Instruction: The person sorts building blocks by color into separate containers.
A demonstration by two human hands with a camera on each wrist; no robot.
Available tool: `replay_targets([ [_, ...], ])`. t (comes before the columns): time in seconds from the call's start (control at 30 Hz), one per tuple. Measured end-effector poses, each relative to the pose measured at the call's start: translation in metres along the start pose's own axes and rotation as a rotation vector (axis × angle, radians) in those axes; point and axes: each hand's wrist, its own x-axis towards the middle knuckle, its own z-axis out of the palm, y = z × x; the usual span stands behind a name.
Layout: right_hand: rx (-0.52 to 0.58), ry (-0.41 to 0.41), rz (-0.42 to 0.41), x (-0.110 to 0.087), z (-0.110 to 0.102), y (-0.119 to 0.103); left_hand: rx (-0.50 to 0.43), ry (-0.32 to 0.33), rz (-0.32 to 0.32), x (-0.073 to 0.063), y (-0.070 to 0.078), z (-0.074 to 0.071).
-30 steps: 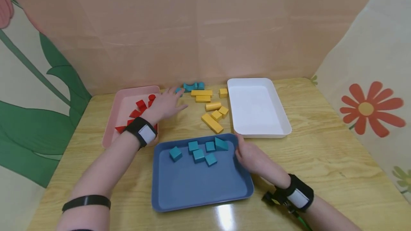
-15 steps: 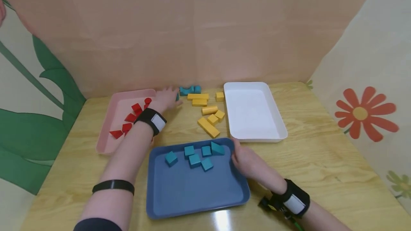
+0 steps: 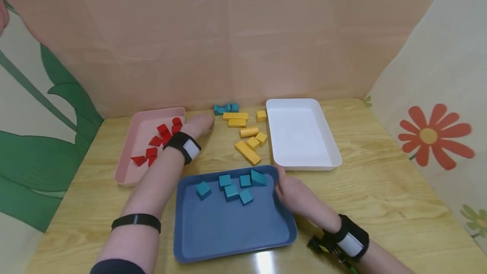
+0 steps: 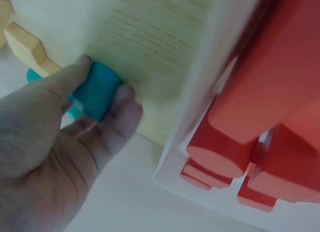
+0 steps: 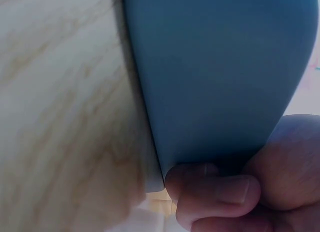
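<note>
In the head view my left hand (image 3: 198, 125) is at the back of the table, just right of the pink tray (image 3: 126, 151). The left wrist view shows it pinching a teal block (image 4: 97, 89) with a curved side between thumb and fingers; in the head view the hand hides that block. My right hand (image 3: 294, 187) grips the right rim of the blue tray (image 3: 232, 231), and its curled fingers (image 5: 232, 189) show against the tray wall in the right wrist view. Several teal blocks (image 3: 231, 192) lie in the far part of the blue tray.
Red blocks (image 3: 151, 152) lie in the pink tray. Several yellow blocks (image 3: 247, 152) are spread on the wooden table (image 3: 384, 189), left of a white tray (image 3: 304, 138). Other teal blocks (image 3: 222, 109) stand against the back wall covering (image 3: 243, 45).
My left hand has moved slightly right, and its spread fingers have closed on the teal block. The right hand keeps its hold on the blue tray. The head view has shifted a little.
</note>
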Motion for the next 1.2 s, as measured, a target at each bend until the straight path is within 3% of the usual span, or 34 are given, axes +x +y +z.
replay_targets([
  [0.1,-0.008,-0.002,-0.007,0.001,-0.001,0.001,-0.042,-0.033,0.002,-0.003,0.008,-0.001],
  [0.2,0.003,-0.007,0.005,0.001,-0.003,0.002,-0.096,-0.024,0.005,-0.005,0.017,-0.006],
  [0.4,-0.009,0.007,-0.011,0.004,-0.006,0.004,-0.042,0.129,0.11,-0.018,0.034,-0.013],
  [0.57,-0.029,0.01,-0.031,0.005,-0.008,0.005,-0.005,0.177,0.165,-0.04,0.047,-0.009],
  [0.97,-0.019,0.004,-0.028,0.009,-0.008,0.011,0.018,0.155,0.294,-0.107,0.072,0.005],
  [1.2,-0.021,0.037,-0.049,0.009,-0.01,0.014,0.015,0.14,0.347,-0.125,0.077,0.016],
])
